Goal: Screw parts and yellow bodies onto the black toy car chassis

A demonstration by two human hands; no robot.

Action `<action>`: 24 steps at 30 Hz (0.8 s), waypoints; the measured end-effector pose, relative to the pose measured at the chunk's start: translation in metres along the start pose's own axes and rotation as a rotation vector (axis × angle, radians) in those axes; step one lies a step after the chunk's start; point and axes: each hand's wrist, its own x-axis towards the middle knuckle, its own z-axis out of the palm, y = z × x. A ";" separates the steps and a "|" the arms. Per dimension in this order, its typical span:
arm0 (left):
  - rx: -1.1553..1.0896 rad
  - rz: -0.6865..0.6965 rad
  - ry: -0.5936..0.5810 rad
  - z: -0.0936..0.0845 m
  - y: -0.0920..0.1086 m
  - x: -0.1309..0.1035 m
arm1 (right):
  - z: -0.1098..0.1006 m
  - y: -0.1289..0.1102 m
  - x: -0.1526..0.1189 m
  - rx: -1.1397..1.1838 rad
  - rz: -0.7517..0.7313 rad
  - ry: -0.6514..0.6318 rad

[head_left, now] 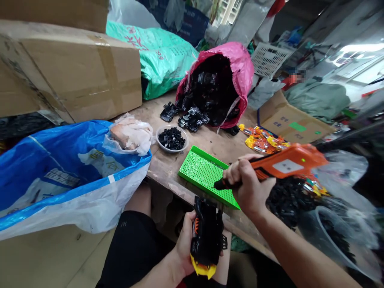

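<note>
My left hand is closed around a black toy car with a yellow end and orange marks on its side, held low over my lap. My right hand grips an orange and black power screwdriver. Its dark nose points left, over a green perforated tray holding many small shiny screws. The tray lies at the table's front edge, above and right of the car. Whether the screwdriver's tip touches the tray or the screws, I cannot tell.
A pink sack spills black car parts onto the table, near a bowl of small black pieces. Orange and yellow parts lie to the right, beside a clear tub. A blue-lined sack and a carton stand left.
</note>
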 end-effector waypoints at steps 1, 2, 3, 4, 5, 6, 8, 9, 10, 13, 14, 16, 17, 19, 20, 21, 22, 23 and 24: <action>-0.004 0.003 -0.011 0.001 0.001 -0.002 | -0.002 0.005 0.011 0.003 -0.002 0.026; -0.006 0.006 -0.028 0.003 0.002 -0.003 | -0.003 0.010 0.022 0.008 -0.010 0.048; -0.003 0.001 -0.047 0.004 0.003 -0.004 | -0.004 0.016 0.033 0.014 -0.027 0.064; 0.004 -0.008 -0.064 0.006 0.005 -0.005 | -0.005 0.023 0.042 0.021 -0.048 0.075; 0.010 -0.016 -0.077 0.007 0.006 -0.006 | -0.006 0.030 0.051 0.028 -0.069 0.080; 0.014 -0.023 -0.086 0.007 0.008 -0.007 | -0.006 0.036 0.058 0.035 -0.086 0.079; 0.016 -0.030 -0.098 0.008 0.010 -0.007 | -0.004 0.047 0.068 0.038 -0.103 0.070; 0.013 -0.029 -0.100 0.008 0.011 -0.007 | -0.004 0.052 0.072 0.033 -0.108 0.071; 0.008 -0.027 -0.096 0.008 0.011 -0.007 | -0.002 0.057 0.076 0.025 -0.109 0.072; 0.003 -0.022 -0.058 0.008 0.012 -0.006 | 0.000 0.068 0.083 -0.008 -0.105 0.075; 0.003 -0.019 -0.053 0.008 0.012 -0.006 | 0.001 0.071 0.085 -0.017 -0.104 0.074; 0.003 -0.018 -0.073 0.007 0.012 -0.005 | 0.001 0.076 0.088 -0.028 -0.106 0.076; 0.002 -0.020 -0.093 0.007 0.012 -0.005 | 0.001 0.078 0.089 -0.032 -0.106 0.079; 0.001 -0.031 -0.129 0.006 0.012 -0.005 | 0.002 0.081 0.090 -0.029 -0.101 0.080; 0.001 -0.036 -0.142 0.006 0.012 -0.005 | 0.002 0.082 0.091 -0.025 -0.099 0.080; 0.002 -0.040 -0.150 0.005 0.011 -0.005 | 0.002 0.083 0.091 -0.020 -0.100 0.080; 0.004 -0.041 -0.154 0.005 0.011 -0.005 | 0.002 0.083 0.090 -0.015 -0.103 0.079; 0.007 -0.040 -0.156 0.005 0.011 -0.005 | 0.003 0.084 0.090 -0.010 -0.106 0.077; 0.011 -0.038 -0.154 0.005 0.012 -0.005 | 0.003 0.084 0.090 -0.005 -0.109 0.076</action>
